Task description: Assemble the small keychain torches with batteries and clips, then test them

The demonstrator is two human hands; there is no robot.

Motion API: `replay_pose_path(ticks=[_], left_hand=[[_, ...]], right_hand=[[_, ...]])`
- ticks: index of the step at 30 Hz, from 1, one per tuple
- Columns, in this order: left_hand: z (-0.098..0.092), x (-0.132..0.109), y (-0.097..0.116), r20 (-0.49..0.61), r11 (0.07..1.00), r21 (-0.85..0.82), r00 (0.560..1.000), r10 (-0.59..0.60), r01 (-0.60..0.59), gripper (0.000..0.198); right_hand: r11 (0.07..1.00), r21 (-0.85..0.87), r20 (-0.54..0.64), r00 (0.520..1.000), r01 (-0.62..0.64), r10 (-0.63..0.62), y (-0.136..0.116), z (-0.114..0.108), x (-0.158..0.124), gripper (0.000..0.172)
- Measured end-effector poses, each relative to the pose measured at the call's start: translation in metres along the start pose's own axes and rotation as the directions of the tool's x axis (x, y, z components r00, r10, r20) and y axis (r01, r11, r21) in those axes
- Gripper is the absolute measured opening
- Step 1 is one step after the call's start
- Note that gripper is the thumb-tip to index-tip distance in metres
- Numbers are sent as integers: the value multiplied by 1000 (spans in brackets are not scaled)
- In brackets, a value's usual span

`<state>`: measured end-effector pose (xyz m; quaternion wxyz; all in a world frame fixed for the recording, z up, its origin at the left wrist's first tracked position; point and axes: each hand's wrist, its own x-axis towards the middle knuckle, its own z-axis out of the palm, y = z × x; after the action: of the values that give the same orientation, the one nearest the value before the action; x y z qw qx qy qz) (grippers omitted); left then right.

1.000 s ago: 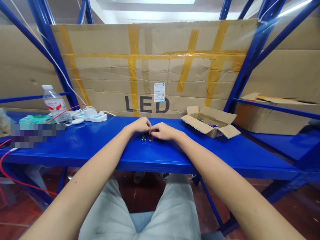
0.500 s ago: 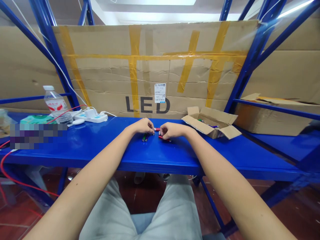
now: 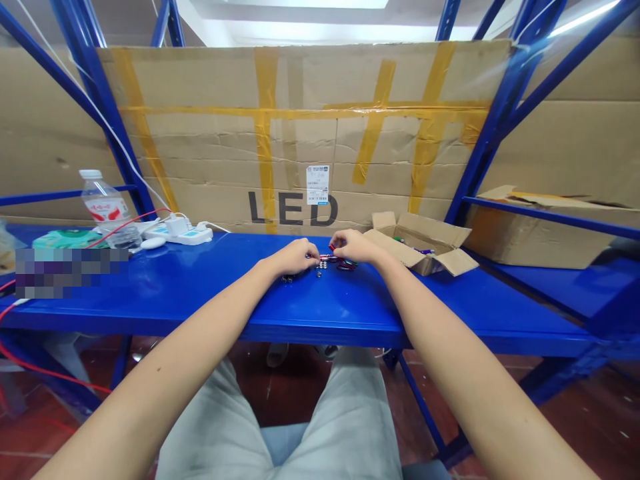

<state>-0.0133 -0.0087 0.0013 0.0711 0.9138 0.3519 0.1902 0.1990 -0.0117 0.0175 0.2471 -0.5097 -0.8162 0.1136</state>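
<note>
My left hand (image 3: 296,257) rests low over the blue table, its fingers pinched together beside small silver discs like button cells (image 3: 323,265). Whether anything sits in that pinch is hidden. A shiny red metal tube (image 3: 327,257) lies between the two hands. My right hand (image 3: 354,245) is closed, with a short red piece (image 3: 332,247) at its fingertips. Several slim dark red tubes (image 3: 347,265) lie just below it. Partly covered by my left hand, other slim tubes (image 3: 287,279) show only their silver ends.
An open cardboard box (image 3: 425,243) with coloured items inside stands right of my hands. A power strip (image 3: 180,231), a plastic bottle (image 3: 111,210) and a green packet (image 3: 67,239) are at the left. Behind the table (image 3: 200,287) stands a large LED carton (image 3: 210,147).
My right hand has risen slightly and moved right, now with a short red piece at its fingertips. My left hand has shifted right towards the silver discs, more of which now show.
</note>
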Motion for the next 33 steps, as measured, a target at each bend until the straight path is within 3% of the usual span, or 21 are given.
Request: replay_pose_path(ticks=[4,12,25,30,33], left_hand=[[2,1,-3,14,998,65,1000,-13,12,20],[-6,-6,-4,87,996,-9,993,-83,84,20],[-3,-5,-1,102,995,-77,993,-55,63,24],[-10,-6,-3,69,984,-134,992,-109,117,23],[-13,-7,-5,57,983,-101,987,-149,154,25]], right_hand=[[999,4,-15,999,34,-34,0,1,1,19],[999,17,8,1000,29,-29,-1,1,-1,17],[998,20,14,998,54,-54,-3,3,-1,15],[994,88,-4,997,72,-72,-1,4,-1,14],[982,163,47,994,90,-99,-2,3,-1,13]])
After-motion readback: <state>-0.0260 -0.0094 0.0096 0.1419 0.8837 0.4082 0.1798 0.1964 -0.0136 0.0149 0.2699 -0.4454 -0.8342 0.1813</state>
